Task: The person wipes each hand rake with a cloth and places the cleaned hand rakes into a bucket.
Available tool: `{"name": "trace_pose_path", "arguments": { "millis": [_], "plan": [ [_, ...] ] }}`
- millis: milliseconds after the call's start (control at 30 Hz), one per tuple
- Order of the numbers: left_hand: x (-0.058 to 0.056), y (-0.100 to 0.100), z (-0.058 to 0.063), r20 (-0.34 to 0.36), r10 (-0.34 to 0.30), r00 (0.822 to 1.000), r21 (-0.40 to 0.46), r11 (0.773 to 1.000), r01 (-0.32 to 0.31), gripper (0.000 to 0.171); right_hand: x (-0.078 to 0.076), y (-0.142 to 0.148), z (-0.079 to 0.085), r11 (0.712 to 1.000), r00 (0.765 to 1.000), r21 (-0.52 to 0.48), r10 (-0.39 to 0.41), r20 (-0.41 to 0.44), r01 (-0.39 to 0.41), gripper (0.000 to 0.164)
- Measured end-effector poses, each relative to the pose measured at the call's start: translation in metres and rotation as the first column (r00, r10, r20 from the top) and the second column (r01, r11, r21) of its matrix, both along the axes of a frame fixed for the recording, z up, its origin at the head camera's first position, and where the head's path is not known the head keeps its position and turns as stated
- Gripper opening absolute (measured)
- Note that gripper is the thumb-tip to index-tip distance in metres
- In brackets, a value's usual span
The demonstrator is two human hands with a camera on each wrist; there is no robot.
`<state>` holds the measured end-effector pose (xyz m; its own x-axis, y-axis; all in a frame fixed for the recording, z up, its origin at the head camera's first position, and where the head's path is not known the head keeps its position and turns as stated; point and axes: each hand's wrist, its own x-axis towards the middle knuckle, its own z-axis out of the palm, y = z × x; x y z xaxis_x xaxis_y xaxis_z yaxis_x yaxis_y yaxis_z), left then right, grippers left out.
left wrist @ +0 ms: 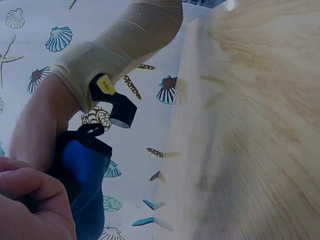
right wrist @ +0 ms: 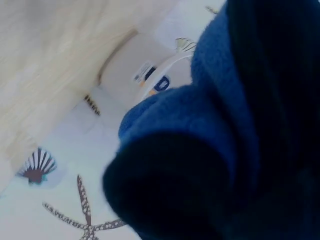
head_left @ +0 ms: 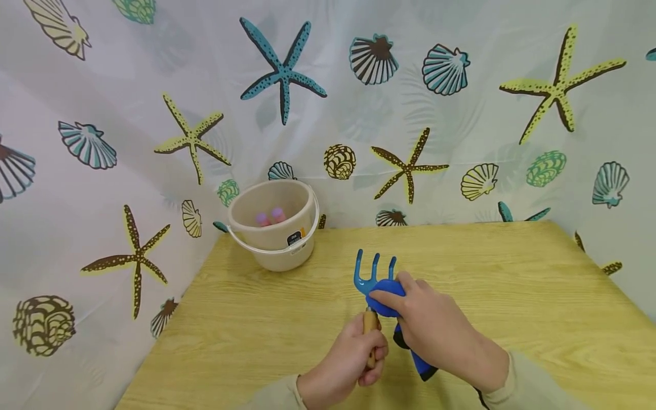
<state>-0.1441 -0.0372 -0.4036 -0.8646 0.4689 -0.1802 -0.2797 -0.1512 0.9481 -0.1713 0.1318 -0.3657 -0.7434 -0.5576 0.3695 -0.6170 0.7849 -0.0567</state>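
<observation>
My left hand [head_left: 353, 353] grips the wooden handle [head_left: 370, 323] of a small garden hand fork, its blue tines [head_left: 365, 283] pointing away from me above the table. Against the base of the tines, my right hand [head_left: 435, 322] holds a blue cloth with black edging [head_left: 385, 298], the thumb and fingers pinching it round the metal. A loose end of that cloth hangs below the right hand. In the left wrist view the curled left fingers [left wrist: 35, 195] show beside the hanging cloth [left wrist: 85, 175]. Dark folds of cloth [right wrist: 185, 115] fill much of the right wrist view, hiding the fork there.
A cream bucket [head_left: 251, 234] with a white handle stands at the table's back left, holding two pink items with purple tops [head_left: 278, 214]. The wood-patterned table [head_left: 246, 341] meets a curtain [head_left: 333, 119] printed with starfish and shells. A black device [left wrist: 120, 105] sits at my right wrist.
</observation>
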Motion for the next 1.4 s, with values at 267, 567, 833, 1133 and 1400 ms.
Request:
{"name": "trace_pose_path", "arguments": {
  "millis": [267, 567, 833, 1133, 1400],
  "plan": [
    [0.004, -0.002, 0.007, 0.049, -0.061, 0.997, 0.064, 0.996, 0.058, 0.014, -0.015, 0.006, -0.008, 0.999, 0.995, -0.002, -0.034, -0.094, 0.034, 0.048],
    [0.01, -0.006, 0.009, 0.073, -0.069, 0.995, 0.084, 0.994, 0.063, 0.017, -0.023, 0.012, -0.013, 0.997, 0.986, -0.002, -0.081, -0.144, 0.082, 0.055],
    [0.006, -0.007, 0.005, 0.077, 0.001, 0.997, 0.095, 0.995, -0.009, 0.014, -0.011, 0.007, -0.01, 0.995, 0.999, -0.087, -0.043, -0.015, 0.042, 0.052],
    [0.001, -0.005, 0.003, 0.097, 0.006, 0.995, 0.128, 0.992, -0.018, 0.013, -0.006, 0.002, -0.012, 0.998, 0.999, -0.061, -0.001, -0.046, -0.002, 0.048],
    [0.009, -0.007, 0.004, 0.131, -0.029, 0.991, 0.152, 0.988, 0.009, 0.013, -0.035, 0.019, -0.035, 0.999, 0.984, -0.047, -0.023, -0.176, 0.015, 0.048]
  ]
}}
